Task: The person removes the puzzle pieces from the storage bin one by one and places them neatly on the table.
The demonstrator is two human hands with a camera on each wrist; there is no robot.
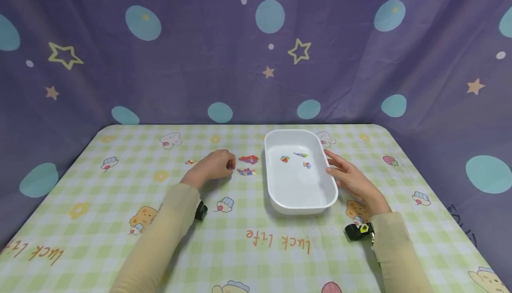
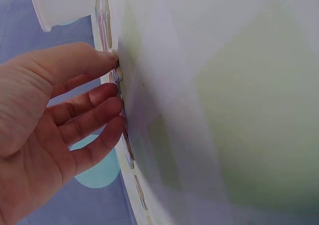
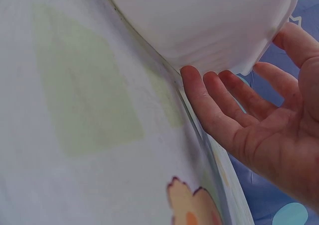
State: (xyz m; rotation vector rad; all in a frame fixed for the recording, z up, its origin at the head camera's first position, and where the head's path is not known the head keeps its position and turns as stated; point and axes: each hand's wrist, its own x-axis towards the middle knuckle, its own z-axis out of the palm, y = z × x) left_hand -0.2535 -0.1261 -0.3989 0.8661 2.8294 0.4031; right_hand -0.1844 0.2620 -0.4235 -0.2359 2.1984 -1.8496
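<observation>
My left hand (image 1: 218, 164) is lowered to the tabletop left of the white tub, its thumb and fingertips pinching a small flat colourful piece (image 2: 118, 74) at the table surface. Just right of those fingers lie a red flat piece (image 1: 249, 159) and a blue-and-red flat piece (image 1: 246, 172). My right hand (image 1: 352, 179) rests its extended fingers against the right side of the white tub (image 1: 301, 206); in the right wrist view the fingertips (image 3: 189, 75) touch the tub's outer wall. Inside the tub are three small colourful flat pieces, one of them red and green (image 1: 285, 159).
Another small flat piece (image 1: 190, 162) lies left of my left hand. A green-checked cloth (image 1: 240, 266) with printed cartoons covers the table. A purple curtain (image 1: 180, 62) hangs behind it and at the sides. Each wrist carries a black camera (image 1: 358, 230).
</observation>
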